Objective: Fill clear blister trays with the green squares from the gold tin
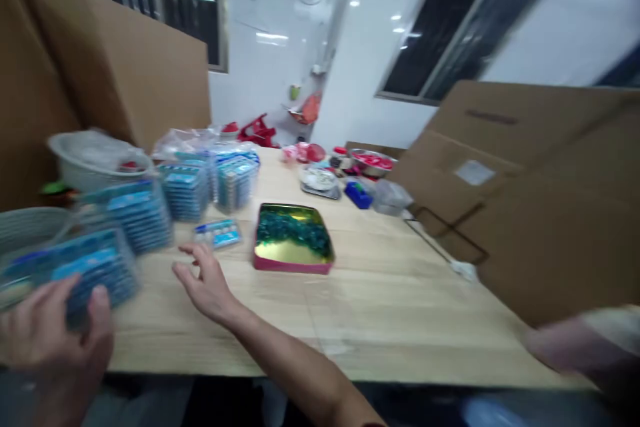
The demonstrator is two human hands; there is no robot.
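My left hand (63, 333), blurred, is at the lower left with thumb and fingers apart. It is in front of the nearest stack of clear blue packs (103, 267); whether it touches the stack I cannot tell. My right hand (210, 283) reaches over the table, its fingers spread and nothing in them. Just beyond its fingertips a single flat blue pack (219, 233) lies on the wood. Right of that is a pink-rimmed tin tray (293, 267) with a shiny gold inside and many small dark teal pieces in it.
More stacked blue packs (185, 190) stand behind, near a white basket (100, 160). Cardboard (150, 73) rises at left, and a large carton (550, 213) at right. A blue box (359, 195) and a metal bowl (373, 163) with red items are at the back. A blurred pinkish shape (580, 340) is at lower right.
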